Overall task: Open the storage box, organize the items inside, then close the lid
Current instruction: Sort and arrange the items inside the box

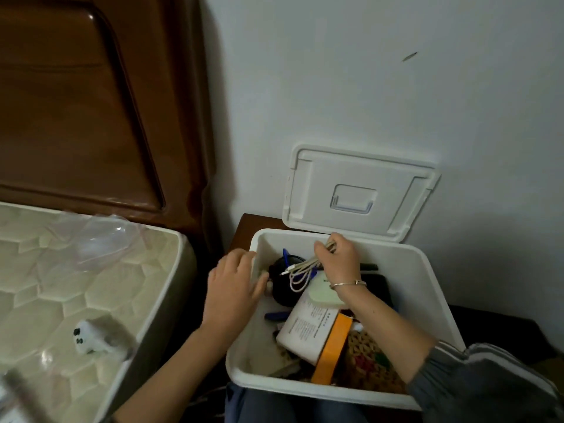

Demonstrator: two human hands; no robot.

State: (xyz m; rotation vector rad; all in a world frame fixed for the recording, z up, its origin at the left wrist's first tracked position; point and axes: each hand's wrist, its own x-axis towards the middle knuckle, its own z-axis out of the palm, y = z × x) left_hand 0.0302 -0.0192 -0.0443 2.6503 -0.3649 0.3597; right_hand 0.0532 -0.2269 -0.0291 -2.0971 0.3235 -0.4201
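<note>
Storage box [427, 288]: white and lidless at lower centre of the frame, its near edge above my legs and its far edge by the dark wooden surface [244, 225].
Lid [360, 190]: off the box, standing tilted behind it and leaning on the pale wall [366, 71] at centre right.
Right hand [338, 257]: over the far half of the box, fingers pinched round a coiled beige cable [300, 277] whose loops hang down to the left; a thin metal bracelet [348, 283] sits on the wrist.
Left hand [235, 288]: at the box's left wall with the thumb inside. It is blurred, so I cannot tell whether it grips the wall or only rests there.
Inside the box: a round black object [280, 290] under the cable, a blue pen [286, 254] behind it, a pale green flat case [323, 296], a white printed booklet [308, 331], an orange carton [332, 346] and a woven piece [366, 358] at the near right.
Mattress [91, 285]: lower left of the frame, carrying clear plastic [103, 239] and a small white and grey object [91, 340].
Headboard [76, 102]: dark wood, upper left.
</note>
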